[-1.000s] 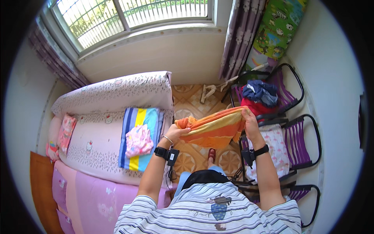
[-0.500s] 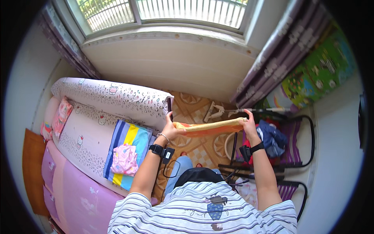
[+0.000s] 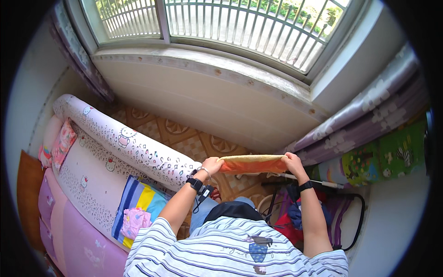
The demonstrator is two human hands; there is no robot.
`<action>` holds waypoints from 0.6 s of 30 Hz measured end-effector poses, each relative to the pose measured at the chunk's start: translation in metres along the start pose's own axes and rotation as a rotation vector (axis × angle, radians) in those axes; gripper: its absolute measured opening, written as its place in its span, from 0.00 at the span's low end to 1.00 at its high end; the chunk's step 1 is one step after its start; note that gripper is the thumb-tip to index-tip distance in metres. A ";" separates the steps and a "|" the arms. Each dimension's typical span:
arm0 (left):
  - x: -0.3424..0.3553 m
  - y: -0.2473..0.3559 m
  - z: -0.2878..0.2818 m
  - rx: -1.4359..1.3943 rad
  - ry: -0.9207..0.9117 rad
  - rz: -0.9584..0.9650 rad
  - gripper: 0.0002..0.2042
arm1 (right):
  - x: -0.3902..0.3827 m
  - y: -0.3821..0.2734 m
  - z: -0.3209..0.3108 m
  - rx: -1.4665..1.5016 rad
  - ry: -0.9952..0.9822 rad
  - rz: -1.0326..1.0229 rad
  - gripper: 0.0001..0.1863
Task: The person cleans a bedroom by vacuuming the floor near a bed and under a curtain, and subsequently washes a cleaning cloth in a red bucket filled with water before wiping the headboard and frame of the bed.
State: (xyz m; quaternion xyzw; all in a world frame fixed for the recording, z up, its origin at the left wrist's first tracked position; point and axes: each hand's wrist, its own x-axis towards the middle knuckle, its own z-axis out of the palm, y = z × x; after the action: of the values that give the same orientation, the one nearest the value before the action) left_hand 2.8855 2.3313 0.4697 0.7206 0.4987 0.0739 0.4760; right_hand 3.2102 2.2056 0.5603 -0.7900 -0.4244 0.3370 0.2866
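Observation:
Stretched out in front of me is an orange cloth with a yellow upper edge (image 3: 253, 165); whether it is a towel or a garment I cannot tell. My left hand (image 3: 212, 165) is closed on one end of it. The opposite end is gripped by my right hand (image 3: 292, 163). The cloth hangs in the air above the floor, between the sofa and a chair. On the sofa seat, to the left, lies a folded cloth with blue, yellow and turquoise stripes (image 3: 148, 195), with a crumpled pink garment (image 3: 135, 221) on top.
A sofa with a patterned white cover (image 3: 92, 168) fills the left side. Right of me stands a chair with purple straps and a black frame (image 3: 360, 217), holding dark blue and red clothes (image 3: 291, 228). A window (image 3: 244, 27) and purple curtains (image 3: 364, 111) lie ahead.
My view has turned to the right and toward the window. The cloth is still held by both hands, which look a little closer together; more of its orange side shows.

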 end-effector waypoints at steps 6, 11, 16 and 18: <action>0.081 0.001 -0.013 -0.433 -0.126 0.073 0.19 | 0.096 -0.092 0.071 0.286 -0.464 0.002 0.08; 0.101 0.019 -0.059 -1.066 -0.025 -0.138 0.23 | 0.150 -0.168 0.136 0.219 -1.057 -0.209 0.15; 0.118 -0.025 -0.069 -1.069 0.595 -0.222 0.19 | 0.235 -0.188 0.197 0.304 -1.148 0.022 0.16; 0.119 -0.023 -0.071 -0.819 0.742 -0.125 0.22 | 0.259 -0.184 0.231 0.240 -1.110 -0.022 0.19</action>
State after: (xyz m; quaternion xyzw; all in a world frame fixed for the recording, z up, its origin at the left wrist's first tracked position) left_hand 2.8878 2.4700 0.4463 0.3712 0.6053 0.4822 0.5131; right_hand 3.0502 2.5547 0.4808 -0.4518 -0.4784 0.7446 0.1121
